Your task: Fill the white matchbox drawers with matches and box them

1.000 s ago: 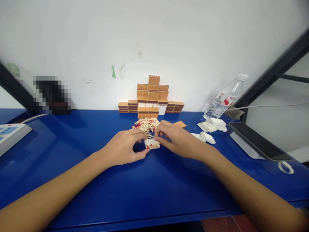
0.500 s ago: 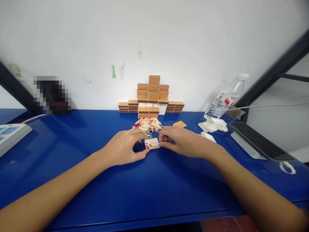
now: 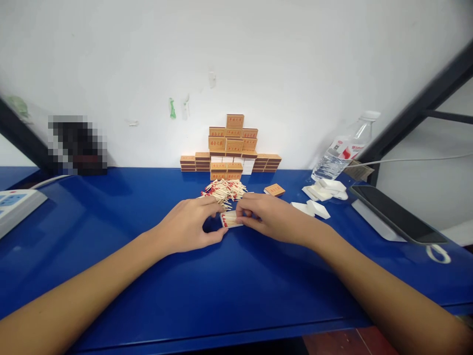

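A small white matchbox tray [image 3: 224, 227] lies on the blue table between my hands, with red-tipped matches [image 3: 230, 218] lying lengthwise in it. My left hand [image 3: 192, 224] curves around the tray's left end, thumb at the near side and fingers at the far side. Over the right end, the fingertips of my right hand [image 3: 264, 217] are pinched together at the matches and hide part of them. Just behind the tray is a loose heap of matches [image 3: 223, 190]. To the right of the heap lies an orange matchbox cover [image 3: 274, 190].
Stacked matchboxes [image 3: 234, 144] stand against the wall. White trays [image 3: 318, 209] lie at the right, near a leaning water bottle [image 3: 343, 148] and a phone [image 3: 397, 214] on a stand. A white device with blue buttons [image 3: 20, 207] sits at the left edge of the table [image 3: 207, 296].
My right hand has moved left over the tray, and the matches now cover more of the tray's floor. My left hand stays around its left end.
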`<state>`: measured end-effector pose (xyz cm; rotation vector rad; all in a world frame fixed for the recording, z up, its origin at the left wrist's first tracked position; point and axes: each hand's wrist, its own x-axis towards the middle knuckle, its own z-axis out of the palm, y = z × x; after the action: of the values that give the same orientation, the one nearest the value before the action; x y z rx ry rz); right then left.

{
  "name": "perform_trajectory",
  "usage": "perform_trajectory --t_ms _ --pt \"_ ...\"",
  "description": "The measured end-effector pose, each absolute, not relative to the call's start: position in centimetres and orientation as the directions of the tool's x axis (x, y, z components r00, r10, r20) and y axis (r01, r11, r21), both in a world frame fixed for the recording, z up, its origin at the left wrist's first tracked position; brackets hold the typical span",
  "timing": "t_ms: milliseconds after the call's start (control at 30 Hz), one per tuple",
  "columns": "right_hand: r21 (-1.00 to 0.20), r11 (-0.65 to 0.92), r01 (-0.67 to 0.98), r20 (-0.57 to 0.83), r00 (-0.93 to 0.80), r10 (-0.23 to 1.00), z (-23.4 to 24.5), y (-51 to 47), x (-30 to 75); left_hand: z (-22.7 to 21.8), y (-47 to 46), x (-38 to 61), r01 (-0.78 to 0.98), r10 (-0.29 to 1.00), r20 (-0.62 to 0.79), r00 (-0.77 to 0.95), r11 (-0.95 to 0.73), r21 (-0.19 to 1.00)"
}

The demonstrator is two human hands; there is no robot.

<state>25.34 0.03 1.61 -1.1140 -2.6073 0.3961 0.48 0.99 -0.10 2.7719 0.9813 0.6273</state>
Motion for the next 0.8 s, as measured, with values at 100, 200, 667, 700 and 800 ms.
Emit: perform_trajectory --t_ms 100,200,667,700,800 --pt "-0.337 0.67 0.661 0.178 -0.654 0.735 1.8 -0.1 25.4 -0.1 1.0 0.4 0.568 0.623 0.346 0.702 -0.782 0.255" --pt "-0.322 0.671 0.668 0.183 -0.651 0.737 2.1 -0.4 25.4 -0.1 1.0 0.3 0.563 0.619 0.349 0.703 -0.785 0.258" --pt "-0.291 0.497 0.817 0.174 -0.466 0.868 0.0 3.8 28.5 -0.4 1.2 0.4 0.512 0.596 0.382 0.706 -0.802 0.306" --pt "-0.301 0.482 0.823 0.149 -0.458 0.876 -0.2 4.0 28.7 -0.4 1.3 0.3 0.506 0.597 0.376 0.709 -0.802 0.318" --pt "-0.31 0.468 0.827 0.101 -0.461 0.882 -0.3 4.1 28.8 -0.5 1.6 0.3 0.51 0.601 0.356 0.715 -0.798 0.321"
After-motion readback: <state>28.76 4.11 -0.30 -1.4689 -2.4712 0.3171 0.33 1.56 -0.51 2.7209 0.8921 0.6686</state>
